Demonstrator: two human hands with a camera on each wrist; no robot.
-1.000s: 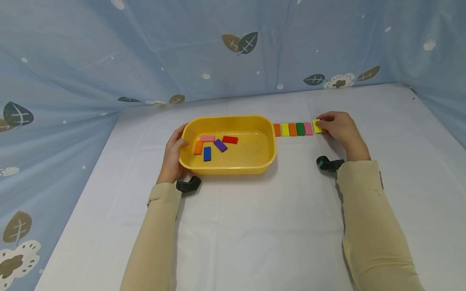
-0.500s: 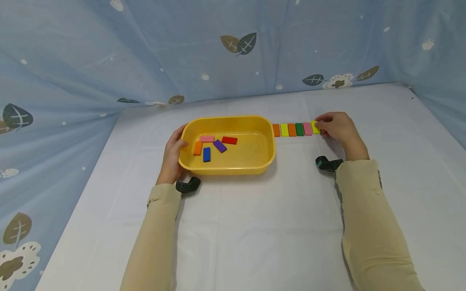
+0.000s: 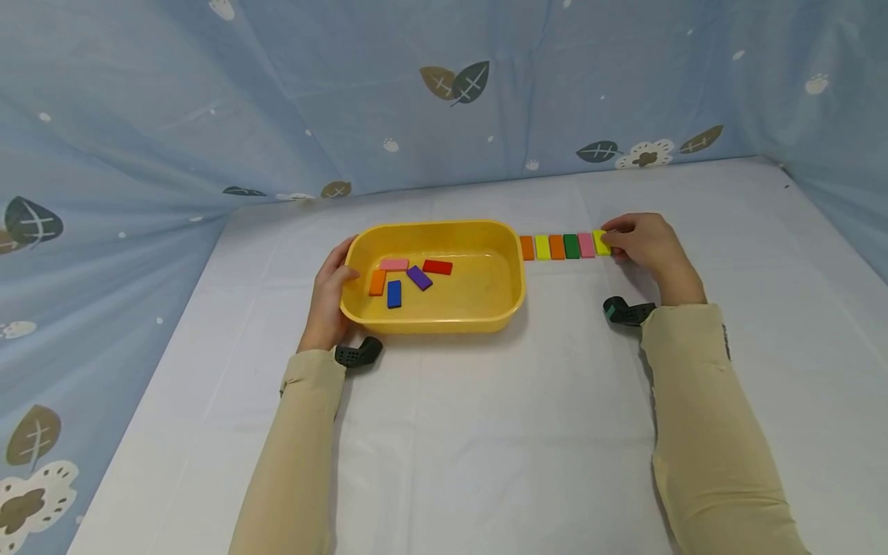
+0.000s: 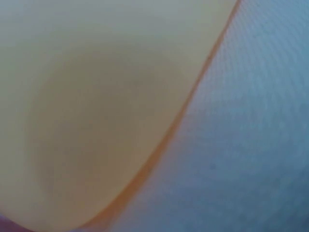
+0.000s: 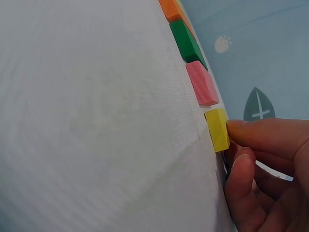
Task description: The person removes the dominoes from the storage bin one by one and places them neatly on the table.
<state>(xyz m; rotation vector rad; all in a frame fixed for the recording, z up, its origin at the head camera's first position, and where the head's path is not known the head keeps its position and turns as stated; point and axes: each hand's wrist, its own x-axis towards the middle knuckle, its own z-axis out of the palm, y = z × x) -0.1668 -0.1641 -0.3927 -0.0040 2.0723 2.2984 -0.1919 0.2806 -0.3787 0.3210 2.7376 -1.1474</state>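
Observation:
My left hand (image 3: pixel 329 297) grips the left end of a yellow plastic basin (image 3: pixel 433 327), its thumb over the rim; the other fingers are hidden. In the left wrist view the basin's wall (image 4: pixel 96 121) fills much of the picture, blurred. My right hand (image 3: pixel 648 245) pinches a yellow wooden block (image 5: pixel 218 129) at the right end of a row on the cloth. Left of that block lie a pink block (image 3: pixel 586 245), a green block (image 3: pixel 571 246), an orange block (image 3: pixel 557 247), another yellow block (image 3: pixel 543 247) and, beside the basin, another orange block (image 3: pixel 527 247).
Inside the basin lie a pink block (image 3: pixel 394 264), an orange block (image 3: pixel 378 282), a blue block (image 3: pixel 394 294), a purple block (image 3: pixel 419 277) and a red block (image 3: pixel 438 267). A white cloth (image 3: pixel 486 432) covers the table. Blue patterned curtain (image 3: pixel 312 92) hangs behind it.
The yellow block in my right hand has shifted slightly left, closer to the pink block. My left hand and the basin stay in place.

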